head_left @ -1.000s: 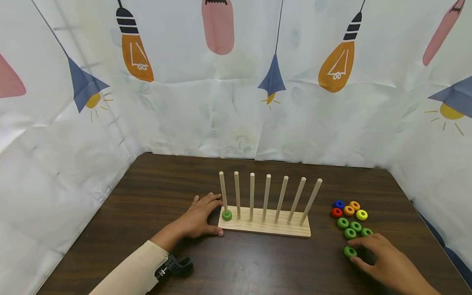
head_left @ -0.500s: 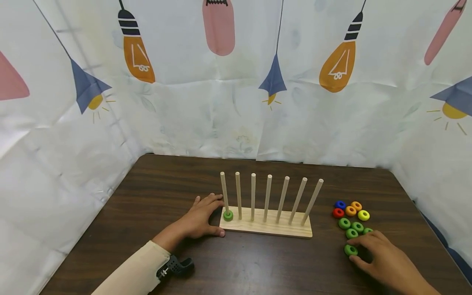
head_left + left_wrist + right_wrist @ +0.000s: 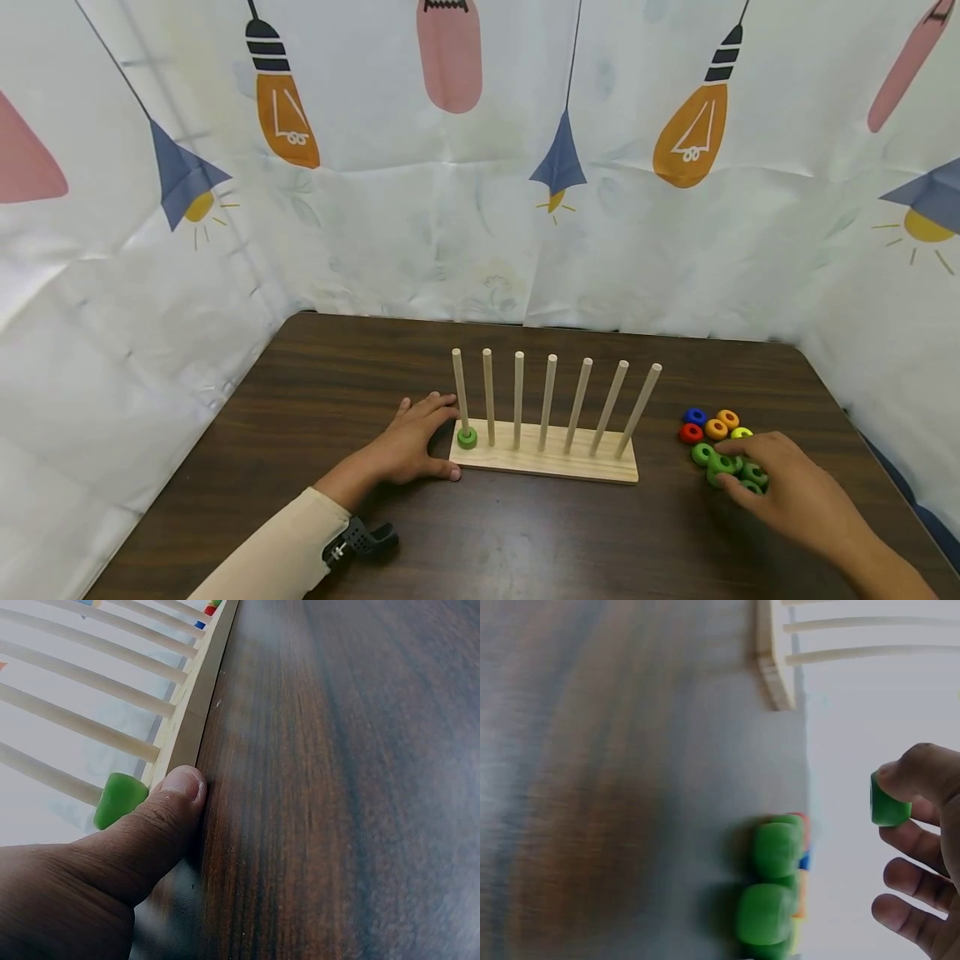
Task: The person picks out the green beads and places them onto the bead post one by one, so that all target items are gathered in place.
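One spread left hand (image 3: 407, 446) touches the left end of a wooden peg board (image 3: 540, 464), whose leftmost peg (image 3: 461, 387) bears a green ring (image 3: 467, 442); at right, the right hand (image 3: 797, 496) pinches another green ring (image 3: 889, 802), held up near loose coloured rings (image 3: 716, 437).

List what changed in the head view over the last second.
The right hand moved away from the wearer, up in the head view; the green ring it pinches has left its spot on the table and is now raised. Unchanged: left hand at the left end of the peg rack, one green ring on the leftmost peg.
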Demonstrator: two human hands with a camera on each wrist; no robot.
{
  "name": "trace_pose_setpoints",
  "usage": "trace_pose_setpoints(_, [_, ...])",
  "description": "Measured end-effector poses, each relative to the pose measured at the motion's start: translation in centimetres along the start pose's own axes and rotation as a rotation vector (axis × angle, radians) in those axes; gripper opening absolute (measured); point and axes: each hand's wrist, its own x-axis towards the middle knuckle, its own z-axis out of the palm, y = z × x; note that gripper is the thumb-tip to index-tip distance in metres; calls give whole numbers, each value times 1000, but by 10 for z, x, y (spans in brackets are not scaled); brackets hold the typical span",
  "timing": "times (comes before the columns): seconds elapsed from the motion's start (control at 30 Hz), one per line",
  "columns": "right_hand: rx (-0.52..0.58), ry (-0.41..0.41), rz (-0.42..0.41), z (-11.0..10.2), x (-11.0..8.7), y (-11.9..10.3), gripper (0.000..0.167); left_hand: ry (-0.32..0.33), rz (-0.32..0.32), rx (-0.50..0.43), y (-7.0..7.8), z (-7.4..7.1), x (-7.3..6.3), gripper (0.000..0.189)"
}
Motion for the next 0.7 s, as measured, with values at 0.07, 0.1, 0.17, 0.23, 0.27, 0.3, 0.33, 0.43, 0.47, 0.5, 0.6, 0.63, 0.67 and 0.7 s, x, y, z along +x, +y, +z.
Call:
trace_pose_setpoints(0.07, [11, 4, 5, -5, 5, -1, 43, -2, -2, 1, 0, 0, 0, 83])
trace_pose_setpoints(0.1, [14, 10, 4, -8, 7, -1, 42, -1, -2, -2, 0, 0, 0, 83])
trace_pose_setpoints(0.17, [19, 19, 16, -14, 11, -2, 40, -2, -2, -1, 0, 0, 0, 83])
trace_pose_setpoints(0.23, [24, 16, 20, -19, 15, -2, 38, -4, -5, 1, 0, 0, 0, 83])
trace_pose_setpoints(0.27, [27, 21, 14, -21, 17, -2, 38, -4, -4, 0, 0, 0, 1, 83])
trace_pose_setpoints(0.3, [26, 20, 14, -22, 19, -2, 37, -5, -4, -1, 0, 0, 1, 83])
trace_pose_setpoints(0.33, [28, 18, 13, -24, 20, -2, 37, -7, -4, 1, 0, 0, 1, 83])
trace_pose_setpoints(0.43, [26, 17, -3, -28, 26, -4, 37, -10, -4, 3, 0, 0, 2, 83])
trace_pose_setpoints(0.47, [24, 19, -9, -29, 28, -4, 38, -10, -3, 3, 0, 0, 2, 83])
trace_pose_setpoints(0.5, [18, 21, -15, -31, 30, -5, 38, -11, -3, 5, 0, 0, 2, 82])
trace_pose_setpoints(0.6, [15, 24, -37, -34, 35, -6, 40, -11, -8, 9, 0, 0, 1, 83])
trace_pose_setpoints(0.63, [15, 25, -46, -35, 37, -7, 40, -12, -10, 10, 0, 0, 1, 83])
trace_pose_setpoints(0.67, [12, 30, -55, -37, 39, -7, 40, -8, -7, 9, 0, 0, 0, 83])
trace_pose_setpoints(0.7, [13, 34, -66, -38, 40, -8, 40, -9, -9, 10, 0, 0, 0, 83])
